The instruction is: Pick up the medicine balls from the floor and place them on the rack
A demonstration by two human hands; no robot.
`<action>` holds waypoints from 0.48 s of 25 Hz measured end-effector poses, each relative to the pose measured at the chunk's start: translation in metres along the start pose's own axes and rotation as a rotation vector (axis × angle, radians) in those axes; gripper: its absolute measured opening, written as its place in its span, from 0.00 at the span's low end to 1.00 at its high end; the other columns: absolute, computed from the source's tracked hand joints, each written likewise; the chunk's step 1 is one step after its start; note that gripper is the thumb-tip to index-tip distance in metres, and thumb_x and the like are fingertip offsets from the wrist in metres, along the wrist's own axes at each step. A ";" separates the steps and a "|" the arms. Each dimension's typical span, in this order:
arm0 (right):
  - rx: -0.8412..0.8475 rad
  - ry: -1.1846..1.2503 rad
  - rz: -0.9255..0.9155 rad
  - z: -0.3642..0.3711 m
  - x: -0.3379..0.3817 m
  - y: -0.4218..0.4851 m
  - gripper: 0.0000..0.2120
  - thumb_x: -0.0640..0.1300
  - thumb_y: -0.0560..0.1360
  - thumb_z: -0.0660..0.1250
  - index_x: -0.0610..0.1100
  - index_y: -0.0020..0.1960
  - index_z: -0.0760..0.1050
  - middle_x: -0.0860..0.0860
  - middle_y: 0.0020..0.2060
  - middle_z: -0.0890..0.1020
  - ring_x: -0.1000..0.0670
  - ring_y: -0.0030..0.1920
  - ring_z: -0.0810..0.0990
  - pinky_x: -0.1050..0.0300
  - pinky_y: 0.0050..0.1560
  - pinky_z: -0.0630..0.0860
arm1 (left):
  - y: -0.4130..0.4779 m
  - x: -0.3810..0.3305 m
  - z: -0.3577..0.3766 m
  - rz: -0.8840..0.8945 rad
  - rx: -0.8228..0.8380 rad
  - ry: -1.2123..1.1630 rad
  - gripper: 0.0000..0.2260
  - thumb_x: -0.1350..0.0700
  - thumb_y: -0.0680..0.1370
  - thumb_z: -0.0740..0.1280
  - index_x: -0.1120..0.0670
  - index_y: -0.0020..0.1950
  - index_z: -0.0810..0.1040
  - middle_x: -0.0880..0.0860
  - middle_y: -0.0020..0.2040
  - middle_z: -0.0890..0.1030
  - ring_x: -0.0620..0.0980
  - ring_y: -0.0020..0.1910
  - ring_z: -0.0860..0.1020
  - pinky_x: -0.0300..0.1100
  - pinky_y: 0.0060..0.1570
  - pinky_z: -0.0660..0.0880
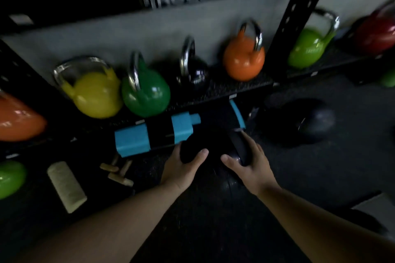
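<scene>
- Low in the centre of the frame, the left hand (184, 168) and right hand (252, 165) clasped a black medicine ball (213, 147) from either side, fingers wrapped around it, down near the floor (320, 177).
- A second medicine ball (314, 123) lay on the floor at right.
- The pickup appeared under way; next, a lift toward the rack shelf (235, 87), clear of the kettlebells.

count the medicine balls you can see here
2: one black medicine ball held between both hands below the shelf, another on the floor to the right. More may be hidden in the dark.
</scene>
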State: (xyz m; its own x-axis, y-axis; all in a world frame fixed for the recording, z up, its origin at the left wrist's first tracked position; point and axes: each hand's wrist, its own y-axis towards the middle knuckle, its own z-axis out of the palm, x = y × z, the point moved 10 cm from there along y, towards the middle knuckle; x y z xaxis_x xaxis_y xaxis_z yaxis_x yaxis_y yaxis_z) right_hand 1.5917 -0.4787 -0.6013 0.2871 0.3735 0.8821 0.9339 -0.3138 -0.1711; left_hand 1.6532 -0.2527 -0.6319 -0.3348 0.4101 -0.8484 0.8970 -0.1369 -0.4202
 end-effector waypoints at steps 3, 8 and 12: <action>-0.082 -0.008 -0.145 -0.072 0.134 -0.002 0.58 0.82 0.58 0.69 0.58 0.82 0.60 0.53 0.74 0.68 0.53 0.73 0.68 0.58 0.67 0.66 | -0.038 -0.138 -0.043 0.148 -0.059 -0.067 0.41 0.20 0.59 0.67 0.34 0.70 0.73 0.38 0.60 0.79 0.41 0.58 0.78 0.31 0.49 0.70; -0.185 0.009 -0.417 -0.175 0.358 -0.023 0.51 0.75 0.60 0.72 0.57 0.79 0.66 0.51 0.71 0.72 0.51 0.71 0.72 0.53 0.71 0.70 | -0.125 -0.359 -0.130 0.414 -0.180 -0.103 0.25 0.24 0.60 0.70 0.31 0.53 0.78 0.36 0.49 0.85 0.35 0.51 0.82 0.25 0.43 0.73; -0.240 0.046 -0.585 -0.221 0.478 -0.034 0.53 0.76 0.60 0.71 0.53 0.79 0.67 0.52 0.70 0.72 0.52 0.72 0.71 0.63 0.69 0.66 | -0.176 -0.474 -0.185 0.585 -0.279 -0.068 0.33 0.24 0.60 0.68 0.39 0.59 0.77 0.41 0.54 0.84 0.43 0.53 0.82 0.34 0.52 0.76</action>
State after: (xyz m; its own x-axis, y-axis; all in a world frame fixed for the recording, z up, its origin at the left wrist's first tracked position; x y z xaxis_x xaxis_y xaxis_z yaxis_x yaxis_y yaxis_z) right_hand 1.6500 -0.4819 -0.0768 -0.2707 0.5059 0.8190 0.8584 -0.2582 0.4432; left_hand 1.7078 -0.2562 -0.0962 0.2222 0.2792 -0.9342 0.9749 -0.0775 0.2087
